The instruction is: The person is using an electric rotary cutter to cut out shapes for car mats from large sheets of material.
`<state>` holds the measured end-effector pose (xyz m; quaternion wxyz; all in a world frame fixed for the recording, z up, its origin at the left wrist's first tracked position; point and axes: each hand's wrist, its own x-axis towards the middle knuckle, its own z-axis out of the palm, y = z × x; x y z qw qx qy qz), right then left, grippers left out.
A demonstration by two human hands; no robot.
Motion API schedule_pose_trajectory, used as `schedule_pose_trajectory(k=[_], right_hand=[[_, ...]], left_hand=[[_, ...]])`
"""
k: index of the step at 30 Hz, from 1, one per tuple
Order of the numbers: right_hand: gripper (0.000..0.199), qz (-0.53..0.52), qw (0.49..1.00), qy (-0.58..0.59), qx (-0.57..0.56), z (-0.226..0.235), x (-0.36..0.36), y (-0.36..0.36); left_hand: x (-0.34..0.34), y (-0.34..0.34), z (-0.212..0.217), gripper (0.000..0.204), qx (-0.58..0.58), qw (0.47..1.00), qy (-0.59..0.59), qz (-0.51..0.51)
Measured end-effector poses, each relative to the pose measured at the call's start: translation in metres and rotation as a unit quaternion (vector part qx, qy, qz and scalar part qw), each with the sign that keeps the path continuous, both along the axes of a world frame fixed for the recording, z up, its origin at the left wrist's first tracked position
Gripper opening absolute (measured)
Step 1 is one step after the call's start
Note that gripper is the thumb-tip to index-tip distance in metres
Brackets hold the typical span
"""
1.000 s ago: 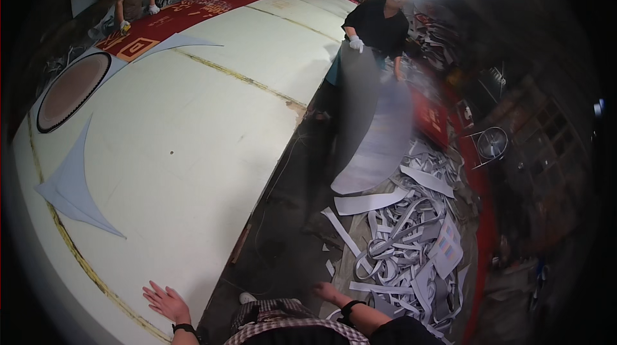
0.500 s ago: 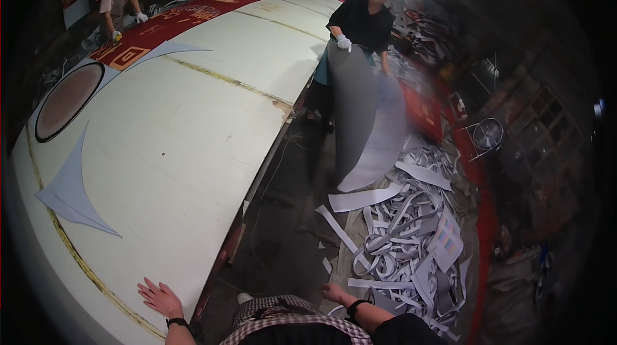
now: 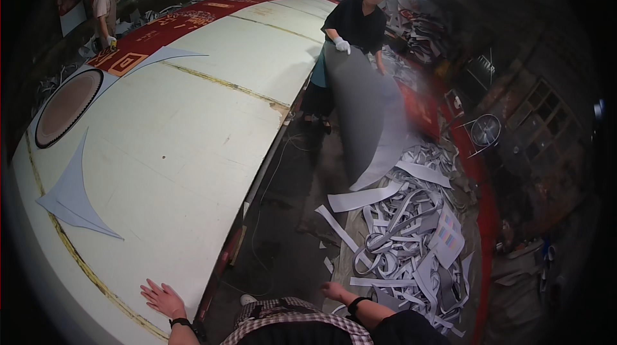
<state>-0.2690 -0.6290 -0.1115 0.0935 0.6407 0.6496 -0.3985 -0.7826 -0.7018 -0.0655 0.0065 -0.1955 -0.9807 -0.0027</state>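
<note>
My left hand lies palm down on the near right corner of a long pale table, its fingers spread and holding nothing. Over the gap beside the table, my right hand hangs with its fingers loosely curled; I see nothing in it. Farther along the tabletop rests a thin, curved grey-blue offcut with pointed ends. Beyond it is a round brownish disc-shaped piece with a dark edge. Across the gap, a person in dark clothes holds a large, curved grey sheet with both hands, one gloved.
A tangled heap of grey-white strips covers the floor to my right. Red printed sheet runs along the table's far left edge, where another person stands. A round metal fan stands far right. A thin cord crosses the floor.
The person across the gap has turned the grey sheet, and its lower tip has swung slightly right. The person at the far left has straightened up from the red sheet. My hands have barely moved.
</note>
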Motion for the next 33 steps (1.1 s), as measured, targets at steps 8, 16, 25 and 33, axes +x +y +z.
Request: schedule_pose_trajectory(k=[8, 16, 25, 33], right_hand=[[0.033, 0.000, 0.999, 0.044, 0.004, -0.010, -0.010, -0.001], [0.034, 0.003, 1.000, 0.028, 0.003, -0.006, -0.017, -0.003], [0.032, 0.023, 1.000, 0.015, 0.003, 0.010, -0.023, -0.008], [0.032, 0.006, 1.000, -0.003, 0.000, 0.008, -0.022, -0.008]], left_hand=[[0.000, -0.002, 0.001, 0.051, 0.005, 1.000, -0.003, -0.004], [-0.003, -0.004, -0.003, 0.051, 0.021, 1.000, -0.021, -0.006], [-0.001, -0.004, 0.001, 0.051, 0.011, 1.000, -0.021, -0.005], [-0.001, -0.005, -0.003, 0.051, -0.011, 1.000, 0.005, -0.011]])
